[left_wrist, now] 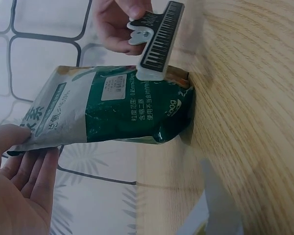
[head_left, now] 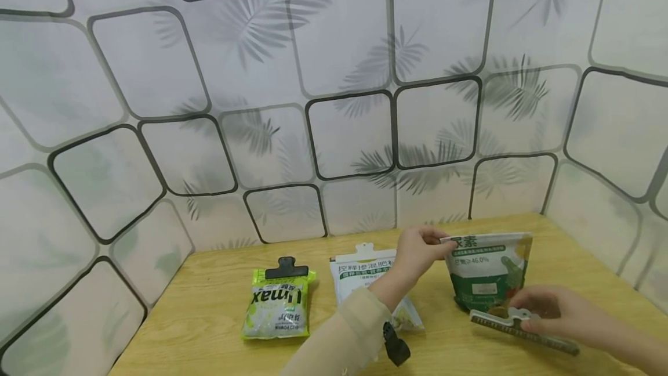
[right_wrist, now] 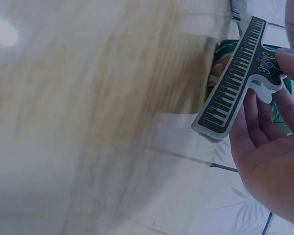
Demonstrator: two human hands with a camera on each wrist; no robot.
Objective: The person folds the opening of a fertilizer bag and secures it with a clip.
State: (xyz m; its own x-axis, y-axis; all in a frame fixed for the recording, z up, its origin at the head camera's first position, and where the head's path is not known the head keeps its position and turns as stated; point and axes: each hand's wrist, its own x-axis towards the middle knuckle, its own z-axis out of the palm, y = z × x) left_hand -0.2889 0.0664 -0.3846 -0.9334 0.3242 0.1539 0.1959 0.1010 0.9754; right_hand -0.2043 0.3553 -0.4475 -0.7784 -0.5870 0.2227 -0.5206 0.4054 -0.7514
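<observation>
My left hand (head_left: 412, 251) pinches the upper left corner of a green and white bag (head_left: 485, 274) between thumb and fingers. The bag stands upright on the table, its printed front towards me; in the left wrist view its lower end (left_wrist: 174, 110) meets the wood. My right hand (head_left: 555, 306) holds a long bag clip (head_left: 553, 342) by its handles, thumb on one side and fingers on the other. Piano keys and the word "Music" mark the clip (right_wrist: 232, 81) in the right wrist view. From the head, the clip lies low in front of the bag's bottom right part.
To the left, a yellow-green bag (head_left: 276, 309) lies on the wooden table (head_left: 198, 306) with a black clip (head_left: 286, 269) across its end. A white bag (head_left: 344, 283) with a white clip (head_left: 360, 254) is partly hidden behind my left arm. A patterned wall covering (head_left: 355, 138) borders the table.
</observation>
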